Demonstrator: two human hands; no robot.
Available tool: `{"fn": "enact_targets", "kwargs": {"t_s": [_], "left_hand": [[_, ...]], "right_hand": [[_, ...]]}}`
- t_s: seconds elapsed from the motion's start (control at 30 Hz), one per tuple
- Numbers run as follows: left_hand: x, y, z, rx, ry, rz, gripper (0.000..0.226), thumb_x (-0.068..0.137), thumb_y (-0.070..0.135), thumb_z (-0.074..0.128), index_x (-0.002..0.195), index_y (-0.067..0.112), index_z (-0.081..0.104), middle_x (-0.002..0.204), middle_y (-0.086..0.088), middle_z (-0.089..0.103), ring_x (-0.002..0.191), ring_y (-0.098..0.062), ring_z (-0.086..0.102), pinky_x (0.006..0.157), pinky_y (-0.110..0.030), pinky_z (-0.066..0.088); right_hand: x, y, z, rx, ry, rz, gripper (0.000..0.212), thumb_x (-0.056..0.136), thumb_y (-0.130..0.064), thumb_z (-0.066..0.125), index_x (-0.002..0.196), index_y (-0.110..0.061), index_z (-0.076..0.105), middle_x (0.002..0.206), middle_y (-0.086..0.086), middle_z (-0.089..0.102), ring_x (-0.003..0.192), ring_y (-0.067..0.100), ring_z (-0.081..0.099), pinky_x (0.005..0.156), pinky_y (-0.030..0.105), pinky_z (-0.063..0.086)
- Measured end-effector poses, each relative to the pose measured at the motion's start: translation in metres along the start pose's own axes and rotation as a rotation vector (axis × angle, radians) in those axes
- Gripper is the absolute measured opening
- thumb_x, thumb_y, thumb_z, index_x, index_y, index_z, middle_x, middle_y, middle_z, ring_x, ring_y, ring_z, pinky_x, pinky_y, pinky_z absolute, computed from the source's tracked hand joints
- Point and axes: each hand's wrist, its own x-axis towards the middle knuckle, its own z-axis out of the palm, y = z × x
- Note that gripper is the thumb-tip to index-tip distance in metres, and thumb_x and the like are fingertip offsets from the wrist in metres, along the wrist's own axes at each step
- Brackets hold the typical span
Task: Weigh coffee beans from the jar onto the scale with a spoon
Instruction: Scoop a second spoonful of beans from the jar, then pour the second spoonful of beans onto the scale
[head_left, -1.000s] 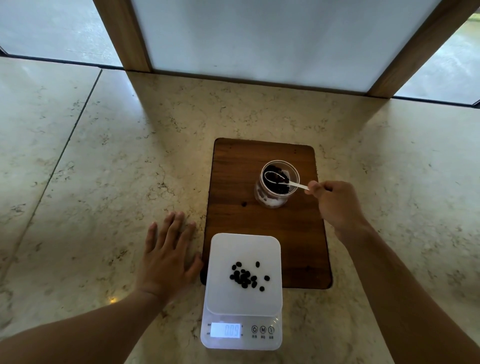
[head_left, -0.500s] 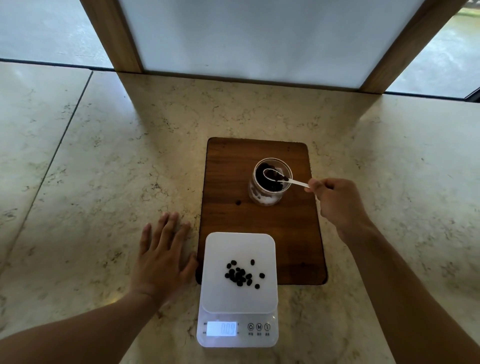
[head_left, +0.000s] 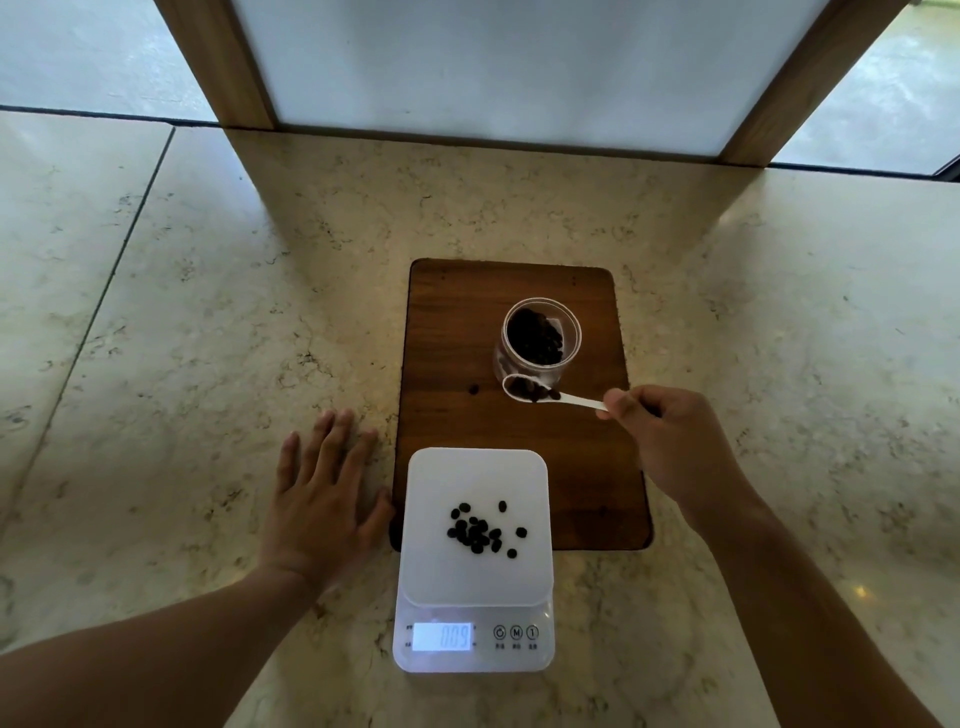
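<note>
A clear open jar with dark coffee beans inside stands upright on a brown wooden board. My right hand pinches the handle of a white spoon; its bowl carries several beans and hovers just in front of the jar, above the board. A white digital scale sits at the board's near edge with a small pile of beans on its platform and a lit display. My left hand lies flat, fingers spread, on the counter left of the scale.
One stray bean lies on the board left of the spoon. The marble counter runs to a wood-framed frosted panel at the back.
The spoon has come out of the jar loaded with beans and moved toward me, in front of the jar. My left hand has stayed flat on the counter.
</note>
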Motion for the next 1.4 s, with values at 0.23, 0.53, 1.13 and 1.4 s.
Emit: {"fn": "enact_targets", "kwargs": {"t_s": [0.23,0.53,1.13,1.4], "left_hand": [[0.003,0.002,-0.002,-0.012,-0.002,-0.006,0.073,0.09,0.057,0.033,0.151,0.017,0.036,0.161,-0.014,0.028,0.152,-0.028,0.013,0.121,-0.056,0.013],[0.001,0.003,-0.003,-0.023,-0.009,-0.026,0.073,0.09,0.056,0.033,0.151,0.017,0.036,0.162,-0.013,0.026,0.153,-0.026,0.009,0.121,-0.055,0.011],[-0.001,0.003,-0.003,-0.024,-0.019,-0.045,0.073,0.09,0.055,0.033,0.153,0.019,0.031,0.164,-0.011,0.021,0.154,-0.024,0.004,0.122,-0.053,0.008],[-0.001,0.003,-0.003,-0.018,-0.033,-0.057,0.072,0.09,0.056,0.033,0.153,0.02,0.03,0.165,-0.01,0.018,0.154,-0.022,0.003,0.122,-0.054,0.009]], "right_hand": [[-0.029,0.024,0.001,-0.001,-0.097,0.047,0.027,0.095,-0.03,0.059,0.077,-0.017,0.073,0.04,-0.007,0.035,0.038,0.012,0.027,0.043,0.023,0.022],[-0.059,0.04,0.025,-0.075,-0.138,0.027,0.023,0.093,-0.029,0.062,0.072,-0.024,0.072,0.052,0.006,0.05,0.046,0.008,0.036,0.049,0.027,0.03],[-0.082,0.055,0.051,0.066,-0.048,0.096,0.025,0.094,-0.026,0.062,0.071,-0.017,0.063,0.043,-0.013,0.046,0.041,0.005,0.031,0.042,0.018,0.027],[-0.083,0.054,0.057,0.12,0.03,0.052,0.018,0.095,-0.025,0.062,0.077,-0.022,0.067,0.054,-0.014,0.056,0.042,0.005,0.035,0.042,0.017,0.03]]}}
